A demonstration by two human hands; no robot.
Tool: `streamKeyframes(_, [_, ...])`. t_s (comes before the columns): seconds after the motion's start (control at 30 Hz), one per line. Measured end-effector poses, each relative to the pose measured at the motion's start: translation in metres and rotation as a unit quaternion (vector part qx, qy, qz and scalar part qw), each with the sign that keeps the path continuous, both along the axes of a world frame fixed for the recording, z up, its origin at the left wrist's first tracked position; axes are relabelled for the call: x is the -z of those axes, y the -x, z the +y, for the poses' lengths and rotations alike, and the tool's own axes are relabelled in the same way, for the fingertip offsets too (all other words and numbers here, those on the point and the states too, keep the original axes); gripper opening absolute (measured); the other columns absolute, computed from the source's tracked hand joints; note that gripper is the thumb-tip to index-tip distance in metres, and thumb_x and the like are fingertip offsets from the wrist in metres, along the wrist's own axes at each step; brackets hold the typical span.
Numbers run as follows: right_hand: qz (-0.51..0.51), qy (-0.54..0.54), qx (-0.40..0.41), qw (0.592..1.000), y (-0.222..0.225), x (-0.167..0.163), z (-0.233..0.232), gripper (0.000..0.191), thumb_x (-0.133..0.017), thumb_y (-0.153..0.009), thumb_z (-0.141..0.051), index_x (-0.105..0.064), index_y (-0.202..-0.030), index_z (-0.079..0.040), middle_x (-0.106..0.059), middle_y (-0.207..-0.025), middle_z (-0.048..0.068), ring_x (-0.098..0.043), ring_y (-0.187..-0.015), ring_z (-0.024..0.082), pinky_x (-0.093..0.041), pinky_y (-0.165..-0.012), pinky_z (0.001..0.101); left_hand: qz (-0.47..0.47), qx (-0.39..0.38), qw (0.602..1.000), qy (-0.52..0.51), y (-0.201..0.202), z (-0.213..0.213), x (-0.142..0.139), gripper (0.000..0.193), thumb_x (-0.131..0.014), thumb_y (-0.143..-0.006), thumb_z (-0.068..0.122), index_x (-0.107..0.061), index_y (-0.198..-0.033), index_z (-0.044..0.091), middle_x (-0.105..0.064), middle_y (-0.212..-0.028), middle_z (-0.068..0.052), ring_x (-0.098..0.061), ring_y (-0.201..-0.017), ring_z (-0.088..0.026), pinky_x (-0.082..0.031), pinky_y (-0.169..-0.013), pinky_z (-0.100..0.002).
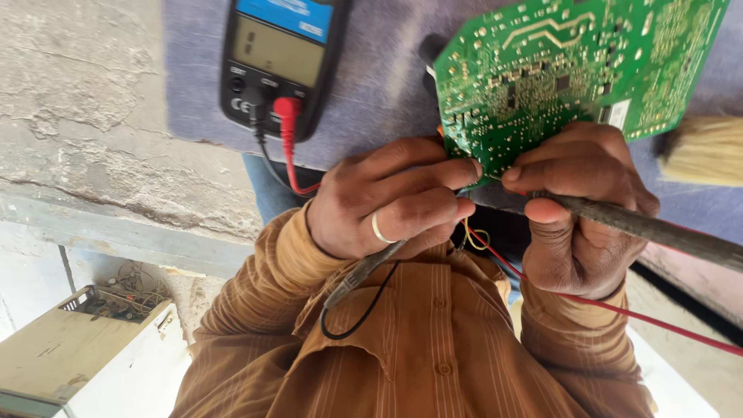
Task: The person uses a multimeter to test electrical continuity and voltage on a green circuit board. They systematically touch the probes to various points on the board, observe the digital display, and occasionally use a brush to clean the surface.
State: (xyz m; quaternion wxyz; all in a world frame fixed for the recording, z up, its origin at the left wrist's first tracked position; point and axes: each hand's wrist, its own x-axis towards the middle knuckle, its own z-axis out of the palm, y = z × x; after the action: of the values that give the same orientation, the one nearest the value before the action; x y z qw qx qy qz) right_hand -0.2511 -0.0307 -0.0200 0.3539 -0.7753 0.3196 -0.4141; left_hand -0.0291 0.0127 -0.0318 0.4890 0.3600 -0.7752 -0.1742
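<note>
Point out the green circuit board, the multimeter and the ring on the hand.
green circuit board point(573, 70), head view, middle of its soldered face.
multimeter point(279, 58), head view, on its grey display.
ring point(379, 230), head view, band on a finger of the left-side hand.

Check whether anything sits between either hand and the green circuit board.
Nothing visible does. The left hand, gripping a black probe, and the right hand, gripping a dark rod-like tool, both have fingertips at the lower edge of the green circuit board.
</note>
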Motion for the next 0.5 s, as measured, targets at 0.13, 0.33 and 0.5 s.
streamKeyframes(0.13, [0.001,0.009,-0.011,1.000,-0.0009,-0.0019,0.0004,0.032,-0.059,-0.116,-0.036,-0.061,-0.108,-0.005,-0.069,-0.093,0.007,-0.064,-0.087,0.022,-0.047,-0.075,0.0315,0.005,-0.011,1.000,-0.010,-0.0014,0.0025,-0.0070,0.042,-0.084,-0.099,0.002,-0.049,-0.121,0.008,-0.069,-0.120,-0.012,-0.070,-0.101,-0.029,-0.065,-0.080,-0.036])
streamKeyframes(0.33, [0.015,0.007,-0.012,1.000,0.0018,-0.0023,0.0039,0.031,-0.060,-0.115,-0.034,-0.063,-0.106,-0.005,-0.068,-0.093,0.008,-0.063,-0.087,0.023,-0.047,-0.075,0.0321,0.003,-0.026,0.999,-0.021,0.0018,0.0064,-0.0070,0.042,-0.083,-0.102,0.004,-0.046,-0.120,0.010,-0.068,-0.120,-0.008,-0.071,-0.105,-0.029,-0.064,-0.077,-0.034])
streamKeyframes(0.5, [-0.032,-0.040,0.007,0.999,0.0001,-0.0022,0.0048,0.031,-0.059,-0.117,-0.036,-0.062,-0.113,-0.005,-0.069,-0.093,0.007,-0.061,-0.082,0.018,-0.048,-0.073,0.0276,0.011,-0.035,0.999,-0.019,0.0038,0.0081,-0.0044,0.042,-0.083,-0.100,0.003,-0.046,-0.118,0.010,-0.068,-0.118,-0.010,-0.071,-0.103,-0.029,-0.065,-0.077,-0.036])
